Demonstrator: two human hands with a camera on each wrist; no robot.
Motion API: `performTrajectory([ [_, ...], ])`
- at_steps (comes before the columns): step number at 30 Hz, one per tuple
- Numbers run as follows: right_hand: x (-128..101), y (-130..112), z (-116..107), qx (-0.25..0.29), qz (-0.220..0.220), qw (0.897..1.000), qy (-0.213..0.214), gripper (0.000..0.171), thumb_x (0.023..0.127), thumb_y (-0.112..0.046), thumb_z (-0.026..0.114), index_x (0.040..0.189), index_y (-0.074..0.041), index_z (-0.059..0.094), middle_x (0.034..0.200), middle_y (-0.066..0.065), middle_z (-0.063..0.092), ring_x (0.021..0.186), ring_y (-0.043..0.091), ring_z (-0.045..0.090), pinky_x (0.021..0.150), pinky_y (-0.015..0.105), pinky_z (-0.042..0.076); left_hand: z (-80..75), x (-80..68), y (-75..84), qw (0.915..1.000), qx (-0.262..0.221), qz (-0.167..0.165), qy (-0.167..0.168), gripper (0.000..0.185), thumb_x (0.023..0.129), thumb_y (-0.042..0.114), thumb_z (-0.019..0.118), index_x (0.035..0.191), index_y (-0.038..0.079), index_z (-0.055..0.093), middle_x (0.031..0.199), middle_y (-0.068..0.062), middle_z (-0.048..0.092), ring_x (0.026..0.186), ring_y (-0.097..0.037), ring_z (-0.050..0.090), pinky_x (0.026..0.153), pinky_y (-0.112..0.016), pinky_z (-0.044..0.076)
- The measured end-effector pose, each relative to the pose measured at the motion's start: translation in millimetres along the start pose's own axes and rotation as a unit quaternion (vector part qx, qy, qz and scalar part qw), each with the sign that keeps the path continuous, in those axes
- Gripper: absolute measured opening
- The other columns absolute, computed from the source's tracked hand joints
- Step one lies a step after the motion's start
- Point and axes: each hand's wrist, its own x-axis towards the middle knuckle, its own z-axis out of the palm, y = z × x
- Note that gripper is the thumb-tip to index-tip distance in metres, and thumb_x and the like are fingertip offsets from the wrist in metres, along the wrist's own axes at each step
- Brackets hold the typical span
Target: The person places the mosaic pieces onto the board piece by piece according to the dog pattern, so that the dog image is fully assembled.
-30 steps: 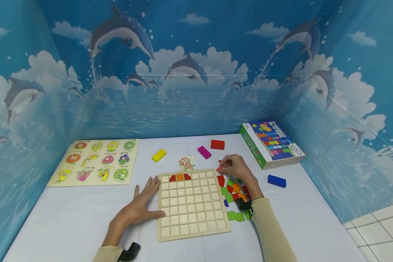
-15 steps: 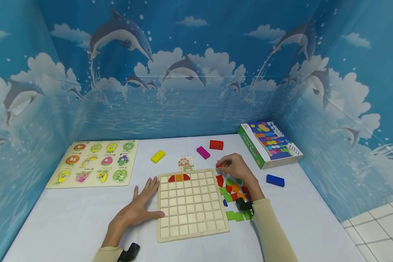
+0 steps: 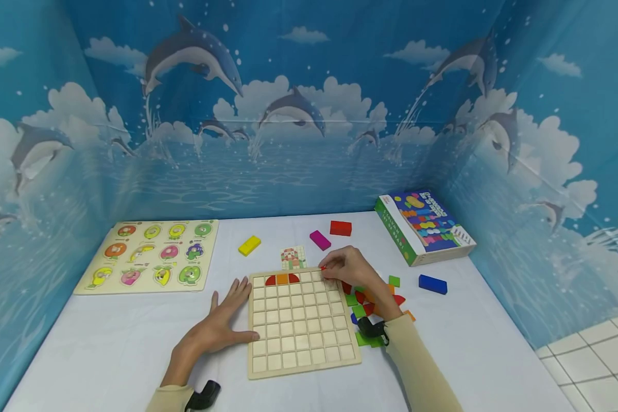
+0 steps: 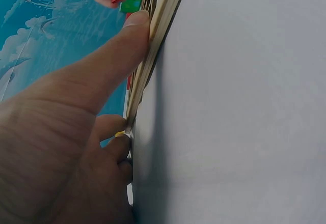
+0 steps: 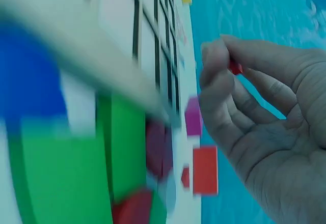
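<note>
A wooden grid board [image 3: 302, 343] lies in front of me in the head view. Its top row bears an orange square [image 3: 282, 278] between two red curved-edged pieces [image 3: 270, 280]. My left hand [image 3: 213, 332] rests at the board's left side with fingers spread, the thumb [image 4: 133, 25] on its rim in the left wrist view. Over the board's upper right corner, my right hand [image 3: 351, 268] pinches a small red piece [image 5: 236, 68] between thumb and fingertips. Most of that piece is hidden by the fingers. A small picture card [image 3: 293, 257] lies just beyond the board's top edge.
Loose green, red, orange and blue pieces [image 3: 359, 311] lie right of the board, partly under the right forearm. Yellow [image 3: 249, 245], magenta [image 3: 320, 240], red [image 3: 341, 228] and blue [image 3: 432, 284] blocks surround it. A fruit puzzle board [image 3: 149, 257] lies left, a game box [image 3: 424, 226] back right.
My right hand has picked up the red piece from beside the board and moved left with it over the upper right corner. The left hand stays in place.
</note>
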Motion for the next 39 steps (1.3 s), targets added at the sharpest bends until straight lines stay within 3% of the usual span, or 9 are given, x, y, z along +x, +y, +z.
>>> performTrajectory([
  [6, 6, -19, 29, 0.111, 0.012, 0.991, -0.075, 0.016, 0.099, 0.000, 0.075, 0.108, 0.012, 0.077, 0.092, 0.020, 0.080, 0.074, 0.038, 0.080, 0.072, 0.046, 0.070, 0.0, 0.1, -0.1, 1.0000, -0.001, -0.003, -0.001, 0.122, 0.084, 0.041, 0.093, 0.173, 0.010, 0.016, 0.182, -0.009, 0.005, 0.168, -0.035, -0.005, 0.128, -0.063, -0.022],
  [10, 13, -31, 49, 0.154, 0.007, 0.982, -0.109, 0.014, 0.100, 0.000, 0.075, 0.104, 0.012, 0.078, 0.095, 0.021, 0.079, 0.078, 0.042, 0.080, 0.073, 0.049, 0.069, -1.3, -0.1, 0.8, 1.0000, 0.003, -0.003, -0.001, 0.121, 0.085, 0.040, 0.093, 0.173, 0.010, 0.016, 0.182, -0.009, 0.005, 0.168, -0.035, -0.005, 0.128, -0.064, -0.022],
  [14, 22, -43, 67, 0.116, -0.026, 0.988, -0.099, 0.008, 0.097, -0.002, 0.079, 0.097, 0.005, 0.082, 0.088, 0.016, 0.079, 0.074, 0.044, 0.078, 0.066, 0.050, 0.068, -3.4, -1.1, 2.1, 1.0000, 0.003, -0.001, -0.002, 0.120, 0.085, 0.040, 0.093, 0.173, 0.009, 0.017, 0.182, -0.011, 0.006, 0.168, -0.036, -0.005, 0.128, -0.064, -0.021],
  [18, 32, -51, 86, 0.062, -0.045, 0.995, -0.064, 0.006, 0.094, -0.005, 0.084, 0.092, 0.000, 0.084, 0.081, 0.008, 0.080, 0.070, 0.039, 0.076, 0.061, 0.038, 0.064, -3.3, -2.5, 1.0, 0.9999, -0.001, 0.013, 0.003, 0.120, 0.085, 0.040, 0.092, 0.173, 0.007, 0.018, 0.181, -0.014, 0.007, 0.167, -0.040, -0.004, 0.128, -0.067, -0.021],
  [21, 38, -53, 99, 0.055, -0.038, 0.996, -0.053, 0.005, 0.093, -0.005, 0.085, 0.093, 0.000, 0.084, 0.080, 0.007, 0.080, 0.068, 0.030, 0.076, 0.060, 0.028, 0.062, -2.3, -3.2, 0.0, 0.9998, -0.001, 0.017, 0.005, 0.119, 0.086, 0.040, 0.092, 0.173, 0.006, 0.018, 0.181, -0.015, 0.007, 0.167, -0.040, -0.004, 0.127, -0.067, -0.021],
  [24, 43, -51, 109, 0.060, -0.031, 0.996, -0.050, 0.003, 0.093, -0.002, 0.083, 0.092, 0.000, 0.083, 0.078, 0.009, 0.080, 0.065, 0.027, 0.077, 0.058, 0.030, 0.064, -2.0, -3.3, 0.3, 1.0000, 0.004, 0.008, -0.004, 0.120, 0.086, 0.042, 0.091, 0.173, 0.009, 0.016, 0.182, -0.011, 0.005, 0.167, -0.036, -0.005, 0.128, -0.065, -0.021],
  [27, 46, -51, 115, 0.051, -0.028, 0.998, -0.040, 0.006, 0.093, 0.002, 0.082, 0.087, 0.000, 0.083, 0.074, 0.011, 0.078, 0.063, 0.028, 0.077, 0.056, 0.031, 0.065, -1.6, -1.8, 0.2, 0.9999, 0.007, 0.004, -0.009, 0.120, 0.087, 0.042, 0.091, 0.174, 0.010, 0.015, 0.182, -0.010, 0.005, 0.168, -0.035, -0.006, 0.128, -0.065, -0.022],
  [31, 50, -54, 120, 0.007, -0.034, 0.999, -0.031, 0.008, 0.092, 0.002, 0.083, 0.085, -0.002, 0.084, 0.073, 0.007, 0.078, 0.061, 0.021, 0.074, 0.054, 0.023, 0.059, -1.7, -1.3, 0.3, 0.9999, 0.007, 0.006, -0.008, 0.119, 0.087, 0.041, 0.091, 0.174, 0.010, 0.015, 0.182, -0.010, 0.005, 0.168, -0.036, -0.006, 0.128, -0.065, -0.022],
  [39, 53, -57, 124, -0.050, -0.018, 0.998, -0.034, 0.009, 0.090, -0.003, 0.087, 0.082, -0.007, 0.086, 0.076, -0.002, 0.079, 0.069, 0.003, 0.063, 0.063, 0.019, 0.054, -2.0, -2.7, 0.5, 0.9999, 0.005, 0.010, -0.007, 0.119, 0.088, 0.042, 0.090, 0.173, 0.009, 0.015, 0.182, -0.011, 0.005, 0.167, -0.036, -0.005, 0.127, -0.066, -0.022],
])
